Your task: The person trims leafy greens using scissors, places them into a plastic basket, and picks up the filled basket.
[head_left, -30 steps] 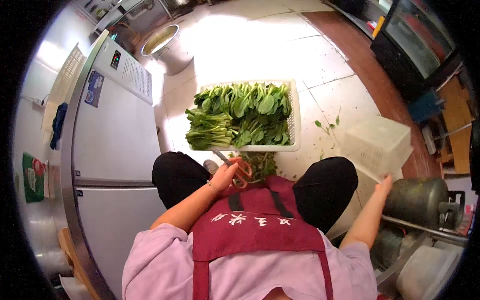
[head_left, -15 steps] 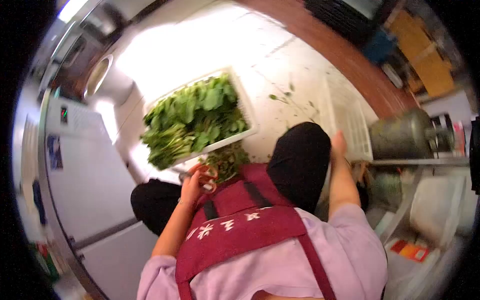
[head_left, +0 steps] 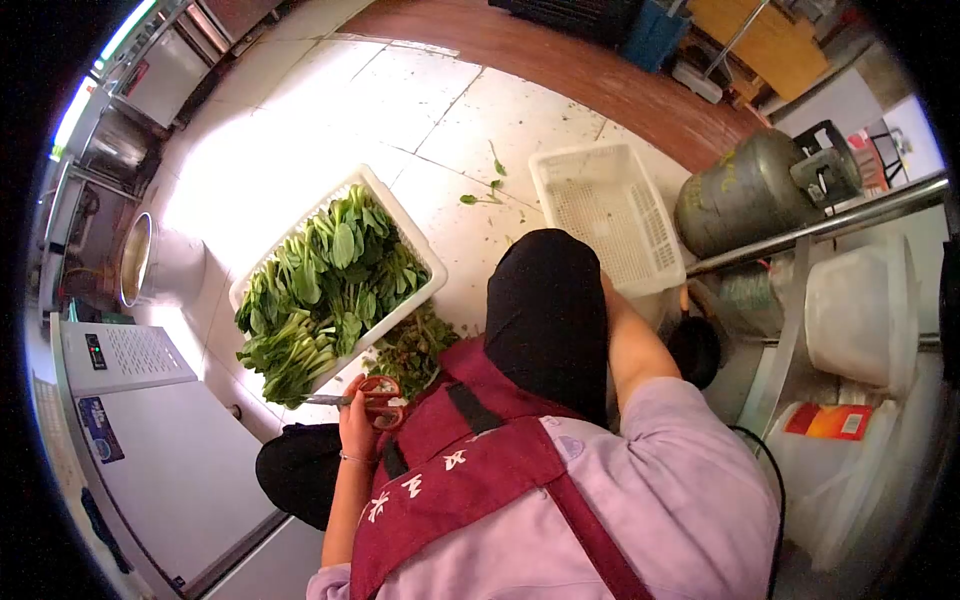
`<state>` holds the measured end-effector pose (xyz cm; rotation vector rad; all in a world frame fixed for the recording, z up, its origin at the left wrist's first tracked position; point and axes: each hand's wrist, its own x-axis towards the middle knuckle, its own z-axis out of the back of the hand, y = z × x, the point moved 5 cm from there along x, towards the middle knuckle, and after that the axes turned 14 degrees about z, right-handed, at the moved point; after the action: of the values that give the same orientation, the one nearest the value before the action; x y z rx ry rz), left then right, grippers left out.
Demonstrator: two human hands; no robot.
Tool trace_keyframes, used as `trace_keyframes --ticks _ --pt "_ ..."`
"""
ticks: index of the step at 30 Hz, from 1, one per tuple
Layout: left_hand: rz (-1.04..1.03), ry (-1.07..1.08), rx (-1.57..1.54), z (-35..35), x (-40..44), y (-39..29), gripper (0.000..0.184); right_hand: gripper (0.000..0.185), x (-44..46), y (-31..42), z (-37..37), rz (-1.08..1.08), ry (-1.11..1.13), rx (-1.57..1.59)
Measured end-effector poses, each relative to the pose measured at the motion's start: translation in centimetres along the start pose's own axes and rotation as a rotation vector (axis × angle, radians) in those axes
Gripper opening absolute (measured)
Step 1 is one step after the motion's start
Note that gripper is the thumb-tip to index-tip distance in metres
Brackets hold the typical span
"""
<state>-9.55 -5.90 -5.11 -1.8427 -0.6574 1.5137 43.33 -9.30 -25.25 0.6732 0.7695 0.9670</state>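
Observation:
My left hand (head_left: 355, 425) is closed around a pair of scissors (head_left: 382, 393) with red handles. Their blades point left, close to the near corner of a white plastic crate (head_left: 412, 305). Leafy green vegetables (head_left: 325, 270) fill that crate, their pale stems spilling over its lower left side. A darker heap of leaves and trimmings (head_left: 415, 345) lies between the crate and my lap. Beyond my raised knee stretches my right forearm (head_left: 635, 345); the knee hides my right hand. Near that arm sits a second white crate (head_left: 610, 215) with nothing seen in it.
Loose leaves (head_left: 490, 190) lie on the tiled floor. A gas cylinder (head_left: 750, 190) rests to the right beside a metal rack (head_left: 820, 235) with plastic tubs (head_left: 860, 320). On the left stand a white appliance (head_left: 170, 420) and a large pot (head_left: 170, 265).
My view has turned right and steadied. My right hand, visible beside the second crate before, is now hidden behind my knee. The scissors stay in my left hand.

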Motion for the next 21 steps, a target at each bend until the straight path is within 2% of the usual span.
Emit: trace_keyframes --ticks 11,15,17,21 --pt "-0.023 0.031 -0.071 0.3 0.2 0.2 0.038 0.037 -0.9 -3.1 0.0 -0.041 0.082 -0.018" --pt "-0.016 0.036 -0.062 -0.1 -0.5 0.0 0.039 0.031 -3.5 -5.9 -0.8 -0.238 0.144 -0.115" --pt "0.004 0.012 0.035 0.5 -0.2 0.2 0.040 0.039 -5.7 -4.0 0.8 -0.266 0.082 -0.455" --pt "-0.026 -0.017 0.038 1.3 0.0 -0.3 0.040 0.035 -6.9 -3.6 0.0 -0.233 0.159 -0.397"
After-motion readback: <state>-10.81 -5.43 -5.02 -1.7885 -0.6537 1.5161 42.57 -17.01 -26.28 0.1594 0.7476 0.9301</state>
